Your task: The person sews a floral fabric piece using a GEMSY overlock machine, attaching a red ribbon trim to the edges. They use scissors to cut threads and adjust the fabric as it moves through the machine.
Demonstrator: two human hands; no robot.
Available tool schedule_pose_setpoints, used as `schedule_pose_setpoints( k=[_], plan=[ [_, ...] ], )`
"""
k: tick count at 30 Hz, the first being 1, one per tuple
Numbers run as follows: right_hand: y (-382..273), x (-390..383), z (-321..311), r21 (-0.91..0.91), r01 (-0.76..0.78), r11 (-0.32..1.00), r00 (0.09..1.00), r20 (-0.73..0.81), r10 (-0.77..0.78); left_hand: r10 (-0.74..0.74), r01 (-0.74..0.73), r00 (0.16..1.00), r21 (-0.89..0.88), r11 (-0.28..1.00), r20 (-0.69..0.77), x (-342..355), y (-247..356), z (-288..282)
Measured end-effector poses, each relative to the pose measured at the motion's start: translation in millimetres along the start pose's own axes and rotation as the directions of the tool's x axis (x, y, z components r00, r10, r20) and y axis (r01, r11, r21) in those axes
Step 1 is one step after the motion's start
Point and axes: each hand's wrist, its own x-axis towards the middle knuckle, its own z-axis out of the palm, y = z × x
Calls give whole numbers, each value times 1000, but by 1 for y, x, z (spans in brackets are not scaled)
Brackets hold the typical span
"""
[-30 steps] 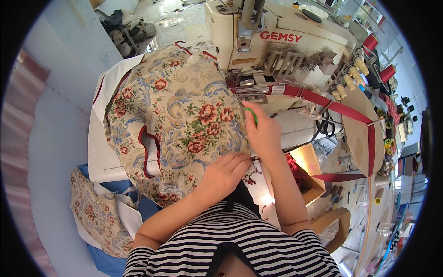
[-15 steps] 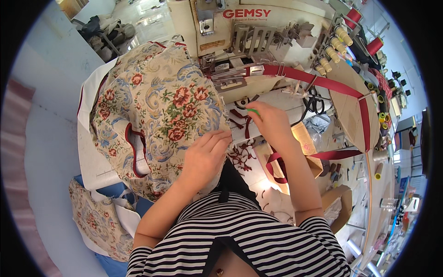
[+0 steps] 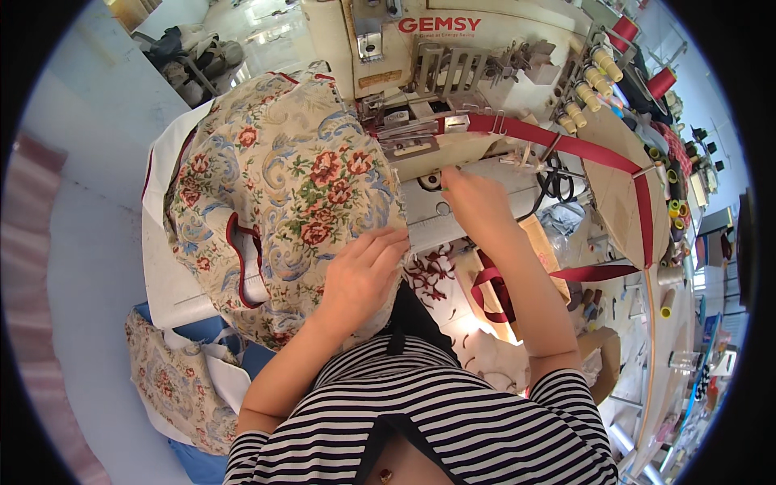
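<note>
Scraps: no longer lying on the bed (image 3: 426, 227).
Cloth (image 3: 295, 190): spreading centre-left, left of the right hand (image 3: 478, 207), right edge running top to bottom.
Left hand (image 3: 361, 275): resting nearer, at that edge, fingers together; pinching, can't tell.
Right hand: curling; grip hidden.

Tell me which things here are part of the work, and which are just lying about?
In use, it seems:
- floral fabric, left hand on it
- machine, right hand before it; its grip is unclear
- red tape, running to the machine

Probably just lying about:
- red scraps
- dark heap, top left
</note>
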Motion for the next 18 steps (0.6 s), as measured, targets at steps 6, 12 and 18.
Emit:
schedule_pose_setpoints(
  k=[6, 12, 18],
  plan=[
    [-12, 12, 23, -17, 116, 993, 967, -225, -117, 8, -8, 1000, 16, 1000, -23, 0, 2, 0],
    [-40, -17, 15, 880, -261, 398, 962, 272, 28, 42, -42, 998, 9, 999, -43, 1, 1, -1],
    [-42, -44, 53, 879, -477, 14, 848, 465, -255, 137, -137, 986, 8, 990, -90, 17, -39, -12]
  ],
)
